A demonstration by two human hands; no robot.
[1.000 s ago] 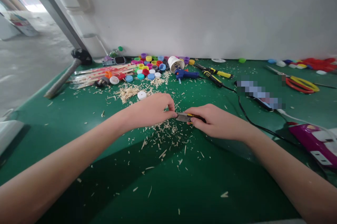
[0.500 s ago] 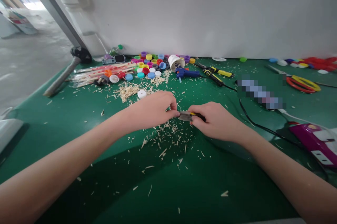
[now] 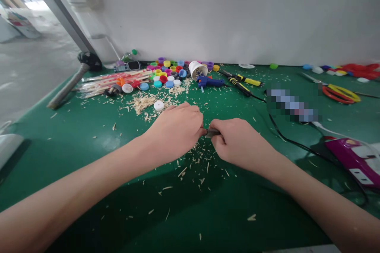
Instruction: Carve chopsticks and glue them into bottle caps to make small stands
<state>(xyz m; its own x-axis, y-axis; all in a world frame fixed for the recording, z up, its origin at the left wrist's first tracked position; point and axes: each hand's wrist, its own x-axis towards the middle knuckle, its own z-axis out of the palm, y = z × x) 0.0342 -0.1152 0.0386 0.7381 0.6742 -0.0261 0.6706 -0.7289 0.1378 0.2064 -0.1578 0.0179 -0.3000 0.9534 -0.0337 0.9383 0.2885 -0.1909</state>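
Observation:
My right hand (image 3: 237, 138) is closed around a pair of pliers (image 3: 212, 132). Their grey metal head points left, and most of the handle is covered by my fingers. My left hand (image 3: 179, 126) is closed, thumb and fingers pressed together right at the tip of the pliers. Whatever it pinches is too small and hidden to make out. Beneath both hands, thin pale wood shavings (image 3: 200, 156) lie scattered on the green table (image 3: 118, 221). A white bottle cap (image 3: 159, 105) rests beyond my left hand, beside a pile of shavings (image 3: 142, 103).
Coloured bottle caps (image 3: 169, 73), a tipped white cup (image 3: 196, 70) and a blue glue gun (image 3: 210, 81) are at the back. A mallet (image 3: 71, 82) and bagged sticks (image 3: 115, 80) lie left. Rightward are yellow-black tools (image 3: 237, 84), scissors (image 3: 338, 92), cables and a purple power strip (image 3: 353, 158).
My left hand has turned over, its back now facing up, and moved slightly right. My right hand has rolled, covering the yellow-and-black handle. The view has shifted a little.

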